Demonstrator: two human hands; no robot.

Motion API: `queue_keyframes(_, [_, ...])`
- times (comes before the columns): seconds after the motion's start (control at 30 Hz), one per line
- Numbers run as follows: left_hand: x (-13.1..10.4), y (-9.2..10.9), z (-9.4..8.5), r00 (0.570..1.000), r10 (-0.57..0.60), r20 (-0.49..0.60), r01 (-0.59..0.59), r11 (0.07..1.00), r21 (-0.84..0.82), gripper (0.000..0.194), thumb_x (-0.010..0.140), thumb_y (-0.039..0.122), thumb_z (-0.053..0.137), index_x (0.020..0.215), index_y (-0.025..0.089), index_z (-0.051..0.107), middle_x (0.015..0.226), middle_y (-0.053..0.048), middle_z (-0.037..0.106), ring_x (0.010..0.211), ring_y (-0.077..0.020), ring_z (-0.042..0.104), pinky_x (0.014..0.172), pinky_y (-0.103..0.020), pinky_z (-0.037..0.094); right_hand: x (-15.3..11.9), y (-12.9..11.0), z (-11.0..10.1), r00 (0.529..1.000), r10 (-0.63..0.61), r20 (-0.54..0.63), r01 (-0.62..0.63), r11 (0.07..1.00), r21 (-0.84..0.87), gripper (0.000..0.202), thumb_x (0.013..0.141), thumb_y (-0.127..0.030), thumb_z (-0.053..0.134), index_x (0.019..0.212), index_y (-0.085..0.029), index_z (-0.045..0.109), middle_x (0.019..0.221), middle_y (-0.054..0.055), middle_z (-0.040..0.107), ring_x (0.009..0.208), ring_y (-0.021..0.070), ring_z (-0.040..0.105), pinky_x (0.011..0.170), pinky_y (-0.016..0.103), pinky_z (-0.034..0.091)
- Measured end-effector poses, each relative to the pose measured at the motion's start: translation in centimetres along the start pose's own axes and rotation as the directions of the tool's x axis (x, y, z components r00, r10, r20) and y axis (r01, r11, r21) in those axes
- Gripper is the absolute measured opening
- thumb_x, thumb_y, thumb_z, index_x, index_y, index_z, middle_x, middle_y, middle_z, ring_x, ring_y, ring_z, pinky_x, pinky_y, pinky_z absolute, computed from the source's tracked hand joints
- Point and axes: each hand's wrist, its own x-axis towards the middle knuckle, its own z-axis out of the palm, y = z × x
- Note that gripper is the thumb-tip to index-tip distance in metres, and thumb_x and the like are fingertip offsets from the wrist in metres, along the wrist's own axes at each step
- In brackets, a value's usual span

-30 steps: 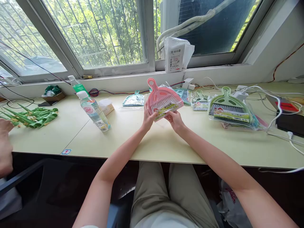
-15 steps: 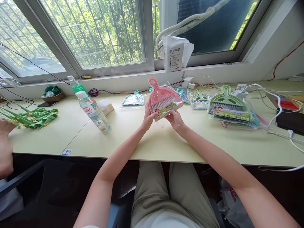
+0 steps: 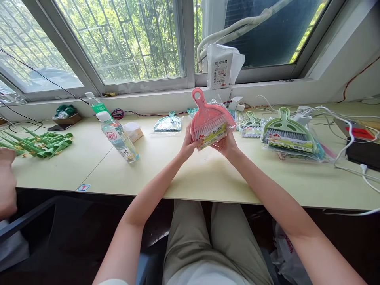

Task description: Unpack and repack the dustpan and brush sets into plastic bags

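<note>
A pink dustpan and brush set [image 3: 210,118] in clear plastic wrap is held up above the table, its looped handle pointing up and the bristles and printed label facing me. My left hand [image 3: 189,143] grips its lower left edge. My right hand [image 3: 228,143] holds it from the lower right, with some fingers behind the package. Behind it on the table lie wrapped blue sets [image 3: 168,123]. To the right are a small green set [image 3: 251,124] and a larger green set [image 3: 287,132] on top of other packages.
Two bottles [image 3: 118,138] and a tissue pack [image 3: 133,132] stand left of my arms. Green folded strips [image 3: 44,144] lie at the far left, near another person's hand [image 3: 6,158]. White cables [image 3: 346,138] and a black case [image 3: 363,152] are at the right.
The pink set has moved slightly up and to the right in both hands. My right hand has shifted up along its right side. The other person's hand has moved a little left.
</note>
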Motion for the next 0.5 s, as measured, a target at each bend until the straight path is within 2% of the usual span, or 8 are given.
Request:
queue_keyframes(0.1, [0.2,-0.1,-0.4,1.0,-0.021,-0.022,0.02,1.0,-0.009,0.089,0.068,0.038,0.074,0.146,0.031,0.032,0.141,-0.007,0.049,0.131,-0.0308,0.046,0.105,-0.045,0.044,-0.5,-0.1,0.5,0.999,-0.02,0.033,0.019,1.0,0.023,0.057,0.076,-0.079,0.053,0.092,-0.025,0.064,0.081,0.006,0.074,0.08,0.0235,0.071,0.075,0.039,0.059])
queue_keyframes(0.2, [0.4,-0.2,-1.2,0.995,-0.068,-0.07,0.067,0.998,-0.013,0.088,0.068,0.035,0.072,0.146,0.032,0.03,0.137,-0.006,0.053,0.126,-0.0296,0.051,0.102,-0.045,0.047,-1.3,-0.1,1.2,0.988,-0.065,0.141,0.058,0.997,0.05,0.05,0.079,-0.07,0.058,0.101,-0.025,0.065,0.092,0.004,0.075,0.088,0.0213,0.072,0.081,0.037,0.058])
queue_keyframes(0.33, [0.6,-0.1,-1.8,0.99,-0.118,-0.081,0.116,0.993,-0.035,0.088,0.069,0.03,0.071,0.146,0.033,0.03,0.135,-0.005,0.055,0.124,-0.0295,0.054,0.101,-0.046,0.049,-1.9,0.1,1.6,0.954,-0.127,0.27,0.113,0.991,0.067,0.036,0.074,-0.048,0.075,0.102,-0.025,0.068,0.103,0.002,0.075,0.092,0.0184,0.071,0.088,0.034,0.058])
queue_keyframes(0.4, [0.5,-0.1,-1.7,0.989,-0.134,-0.065,0.131,0.99,-0.06,0.089,0.069,0.028,0.072,0.147,0.032,0.03,0.135,-0.005,0.055,0.125,-0.0298,0.053,0.103,-0.048,0.048,-1.8,0.5,1.6,0.963,-0.153,0.223,0.145,0.988,0.052,0.031,0.067,-0.033,0.082,0.094,-0.024,0.069,0.098,0.0,0.076,0.089,0.0178,0.071,0.087,0.033,0.058])
queue_keyframes(0.5, [0.0,-0.2,-1.2,0.976,-0.218,0.001,0.217,0.967,-0.131,0.087,0.069,0.028,0.075,0.145,0.032,0.033,0.136,-0.005,0.056,0.127,-0.0306,0.052,0.104,-0.05,0.047,-1.3,1.3,1.4,0.983,-0.176,0.045,0.172,0.982,0.071,0.025,0.062,-0.02,0.083,0.082,-0.021,0.068,0.087,-0.001,0.076,0.084,0.0177,0.072,0.085,0.033,0.06])
